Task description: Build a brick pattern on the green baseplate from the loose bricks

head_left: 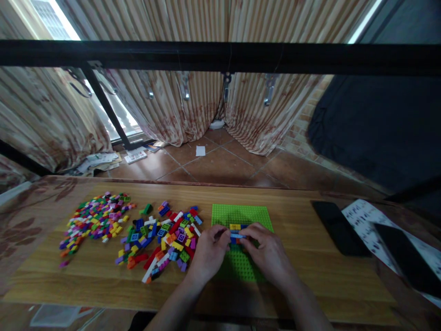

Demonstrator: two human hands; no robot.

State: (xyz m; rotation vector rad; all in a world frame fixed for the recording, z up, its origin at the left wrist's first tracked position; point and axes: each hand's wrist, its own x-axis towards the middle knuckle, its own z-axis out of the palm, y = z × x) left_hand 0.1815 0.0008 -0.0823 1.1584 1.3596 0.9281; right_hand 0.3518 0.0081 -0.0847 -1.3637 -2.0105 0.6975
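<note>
A green baseplate [237, 214] lies on the wooden table [299, 271] in front of me. A small build of yellow, blue and red bricks [235, 226] stands on its middle. My left hand [209, 253] and my right hand [267, 250] meet over the plate, and both pinch a thin light-blue brick [237, 236] between their fingertips, just in front of the small build. Both hands cover the near half of the plate.
A pile of mixed larger bricks [161, 236] lies left of the plate, and a spread of tiny coloured bricks [94, 220] further left. Two black phones [339, 227] [406, 257] and a printed sheet [365, 218] lie at the right. A black bar [220, 57] crosses overhead.
</note>
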